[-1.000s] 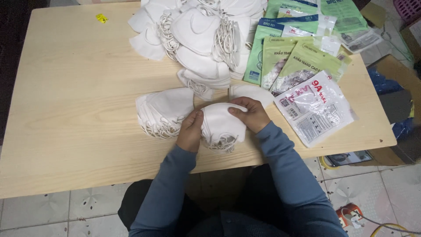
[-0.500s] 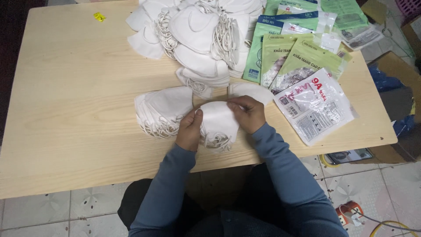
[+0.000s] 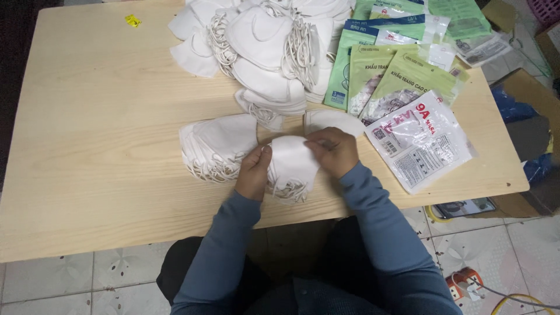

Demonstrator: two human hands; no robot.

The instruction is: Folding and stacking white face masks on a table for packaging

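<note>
Near the front edge of the pale wooden tabletop (image 3: 87,175), the left hand (image 3: 253,172) and right hand (image 3: 334,151) both pinch a small stack of folded white fabric face masks (image 3: 290,166). Just left lies another white mask stack (image 3: 217,146). Farther back sit a clear printed plastic packet (image 3: 421,140), green packets (image 3: 385,76) and a heaped pile of white masks (image 3: 262,46).

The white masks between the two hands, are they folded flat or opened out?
Folded flat. The small stack of masks is pinched at its edges by the left hand and right hand, ear loops bunched underneath.
</note>
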